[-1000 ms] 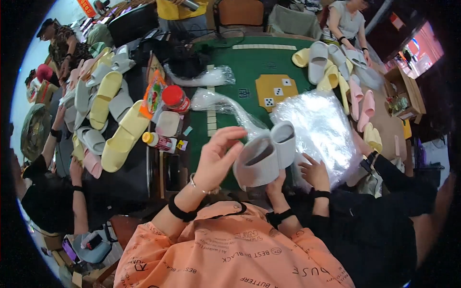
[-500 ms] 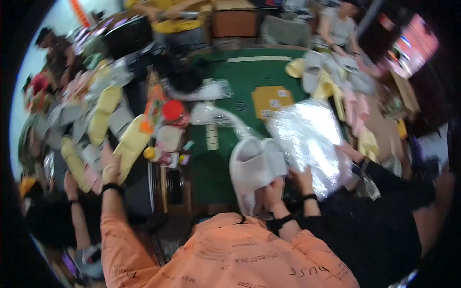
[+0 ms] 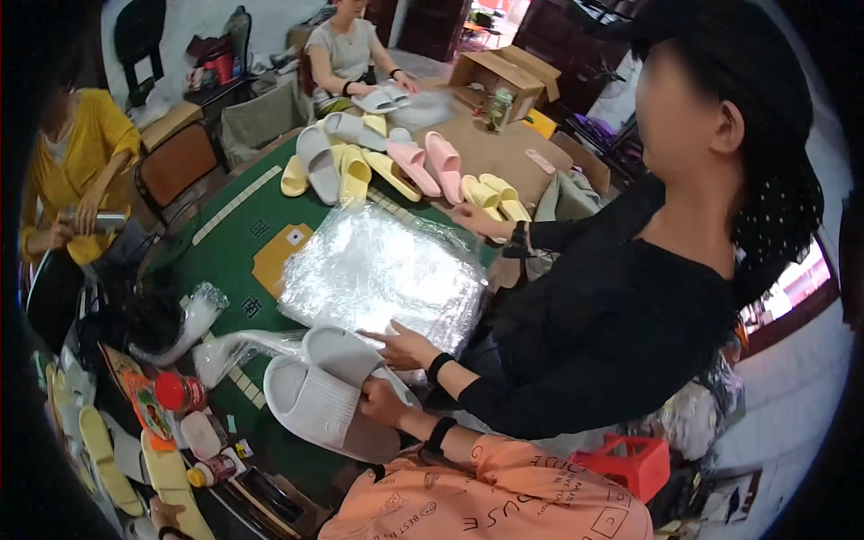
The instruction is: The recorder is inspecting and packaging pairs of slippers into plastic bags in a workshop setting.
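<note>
Grey slippers (image 3: 324,396) in right hand (image 3: 382,402)

Looks like a small home workshop where slippers get packed by hand. Several people sit around a green game table (image 3: 236,236) covered with loose foam slippers (image 3: 360,162), a stack of clear plastic bags (image 3: 382,270) and a cardboard box (image 3: 499,76). Doorway and chairs behind, probably someone's living room, though the fisheye makes that hard to call.
</note>
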`<state>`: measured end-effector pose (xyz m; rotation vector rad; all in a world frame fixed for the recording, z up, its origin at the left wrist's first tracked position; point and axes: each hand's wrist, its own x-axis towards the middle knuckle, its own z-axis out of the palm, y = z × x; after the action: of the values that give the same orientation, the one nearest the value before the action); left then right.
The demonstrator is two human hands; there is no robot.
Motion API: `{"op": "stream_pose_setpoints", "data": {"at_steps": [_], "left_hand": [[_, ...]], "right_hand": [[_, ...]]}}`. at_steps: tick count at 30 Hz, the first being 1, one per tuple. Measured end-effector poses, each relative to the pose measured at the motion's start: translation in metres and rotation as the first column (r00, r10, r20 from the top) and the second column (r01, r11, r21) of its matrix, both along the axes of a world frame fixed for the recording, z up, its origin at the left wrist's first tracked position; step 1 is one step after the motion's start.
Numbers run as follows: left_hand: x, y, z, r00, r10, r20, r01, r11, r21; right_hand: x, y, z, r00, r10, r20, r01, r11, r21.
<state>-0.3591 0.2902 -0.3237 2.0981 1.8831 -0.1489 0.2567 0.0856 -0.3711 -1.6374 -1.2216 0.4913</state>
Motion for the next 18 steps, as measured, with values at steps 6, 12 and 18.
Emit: {"op": "stream_pose_setpoints", "data": {"at_steps": [6,12,18], "left_hand": [[0.032,0.004,0.007,0.781,0.583,0.222,-0.496,0.796,-0.347],[-0.063,-0.051,0.039,0.56,0.529,0.637,-0.562,0.808,-0.177],[0.115,-0.136,0.189,0.205,0.725,0.657,-0.464,0.663,-0.587]], "right_hand": [[0.016,0.016,0.037,0.996,-0.004,-0.089,0.007,0.999,0.042],[0.039,0.103,0.1,0.967,-0.228,-0.111,0.246,0.949,0.198],[0.14,0.178,0.106,0.807,-0.588,-0.045,0.589,0.801,0.109]]}}
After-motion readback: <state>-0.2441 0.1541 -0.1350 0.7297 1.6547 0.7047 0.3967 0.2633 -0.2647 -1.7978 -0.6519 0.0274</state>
